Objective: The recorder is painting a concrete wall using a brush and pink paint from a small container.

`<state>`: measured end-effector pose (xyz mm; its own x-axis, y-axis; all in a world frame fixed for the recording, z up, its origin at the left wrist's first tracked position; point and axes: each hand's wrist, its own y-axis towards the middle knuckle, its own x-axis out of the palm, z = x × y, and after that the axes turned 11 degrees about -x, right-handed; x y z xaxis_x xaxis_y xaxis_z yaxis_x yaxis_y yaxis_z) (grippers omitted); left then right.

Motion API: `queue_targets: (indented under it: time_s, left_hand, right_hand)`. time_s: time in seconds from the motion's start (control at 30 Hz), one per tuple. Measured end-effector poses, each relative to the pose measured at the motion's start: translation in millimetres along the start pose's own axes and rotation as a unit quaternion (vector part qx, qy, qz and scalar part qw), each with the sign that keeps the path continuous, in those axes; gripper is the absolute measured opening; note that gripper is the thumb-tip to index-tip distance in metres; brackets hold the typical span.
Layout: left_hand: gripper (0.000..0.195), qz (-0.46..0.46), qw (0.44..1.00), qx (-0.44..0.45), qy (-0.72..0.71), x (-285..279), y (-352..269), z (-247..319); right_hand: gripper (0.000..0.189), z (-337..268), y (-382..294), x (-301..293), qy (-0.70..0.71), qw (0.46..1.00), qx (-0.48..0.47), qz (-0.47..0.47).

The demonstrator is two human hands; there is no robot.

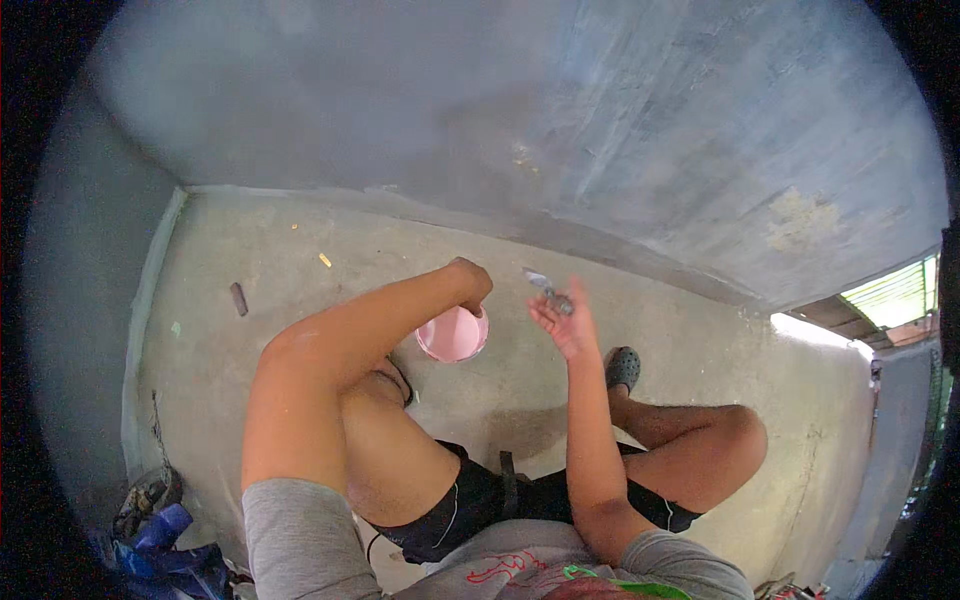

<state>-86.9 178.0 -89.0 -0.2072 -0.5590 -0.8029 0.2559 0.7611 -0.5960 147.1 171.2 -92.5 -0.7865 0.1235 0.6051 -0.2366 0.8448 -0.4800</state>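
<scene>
My left hand [472, 283] is at the far rim of a pink plastic bucket [452, 335], with its fingers over the edge. The inside of the bucket looks pink, and I cannot make out its contents. To the right of the bucket, my right hand [564, 321] is raised, palm up and slightly blurred. It holds a small metal-bladed hand tool [537, 277], perhaps a scraper or small trowel, whose blade points up and left towards the wall. The tool does not touch the bucket or the wall [510, 112].
Both my legs are bent on either side, with a grey clog [623, 367] on my right foot. A dark brown block [238, 298] and a yellow scrap [325, 260] lie on the concrete floor [360, 225]. Blue items [172, 559] are heaped at lower left.
</scene>
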Motion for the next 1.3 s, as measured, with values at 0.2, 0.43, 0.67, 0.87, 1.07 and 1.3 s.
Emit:
queue_targets:
  time_s: [0.2,0.43,0.67,0.87,1.07,1.3]
  left_hand:
    - [0.048,-0.034,0.999,-0.029,0.018,-4.6,11.6,8.5]
    - [0.048,-0.043,0.998,0.005,0.038,-8.2,12.8,10.7]
    - [0.047,0.039,0.999,0.008,0.023,-11.9,13.5,12.3]
    - [0.047,0.052,0.998,0.017,0.021,-31.1,3.6,16.5]
    - [0.048,0.063,0.998,0.011,0.022,-37.7,5.9,15.5]
    - [0.05,0.05,0.998,-0.007,0.028,-66.8,-15.3,22.1]
  right_hand:
    - [0.046,11.3,-18.6,0.6,-0.366,0.925,-0.072,-0.072]
    - [0.066,-74.3,-96.7,103.4,-0.314,0.871,-0.332,-0.182]
    - [0.041,-113.8,-104.0,137.8,-0.462,0.764,-0.439,-0.099]
    - [0.041,-181.3,-134.5,206.9,-0.51,0.478,-0.714,0.038]
    - [0.047,-192.1,-94.5,243.2,-0.547,0.401,-0.734,0.048]
    - [0.052,-10.2,-15.5,80.1,-0.766,0.555,-0.323,-0.01]
